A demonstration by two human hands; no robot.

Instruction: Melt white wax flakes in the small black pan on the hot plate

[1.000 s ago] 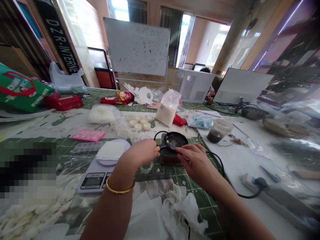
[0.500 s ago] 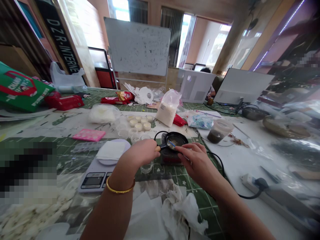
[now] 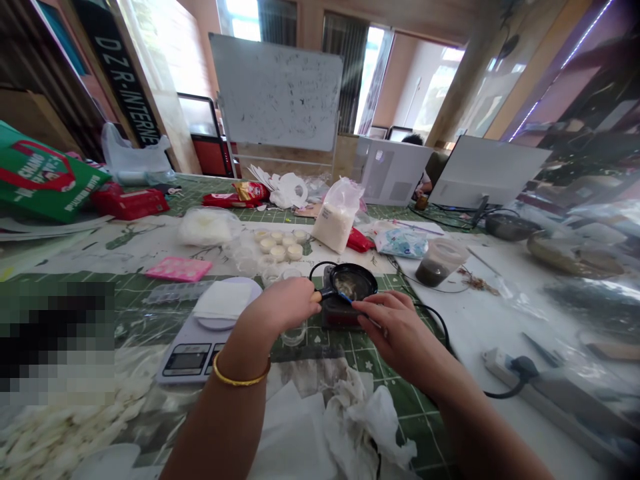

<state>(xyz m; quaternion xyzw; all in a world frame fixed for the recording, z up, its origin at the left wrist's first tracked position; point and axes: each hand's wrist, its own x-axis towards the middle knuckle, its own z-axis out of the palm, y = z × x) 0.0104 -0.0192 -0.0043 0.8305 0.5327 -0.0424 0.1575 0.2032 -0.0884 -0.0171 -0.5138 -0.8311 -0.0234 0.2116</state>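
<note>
A small black frying pan (image 3: pixel 369 279) rests on a compact hot plate (image 3: pixel 343 319), with some pale, partly melted-looking stuff in its bottom. My left hand (image 3: pixel 287 301) is closed around the pan's handle (image 3: pixel 317 297), which points left. Between the closed fingers of my right hand (image 3: pixel 393 323) is a thin blue stick (image 3: pixel 345 297), its tip reaching into the pan at the near side. The far end of the stick is mostly hidden by that hand. Just below my left hand stands a small clear cup (image 3: pixel 294 335).
Left of the pan sits a kitchen scale (image 3: pixel 173 381) bearing white sheets (image 3: pixel 223 300). Behind are several small filled cups (image 3: pixel 279 253) and a bag of white granules (image 3: pixel 333 223). Crumpled tissue (image 3: pixel 373 413) lies in front; a black cable leads to a power strip (image 3: pixel 565 397) at right.
The blue stick's tip has shifted slightly, toward the near edge of the pan, with my right hand moving a little down and right. My left hand keeps its hold on the handle.
</note>
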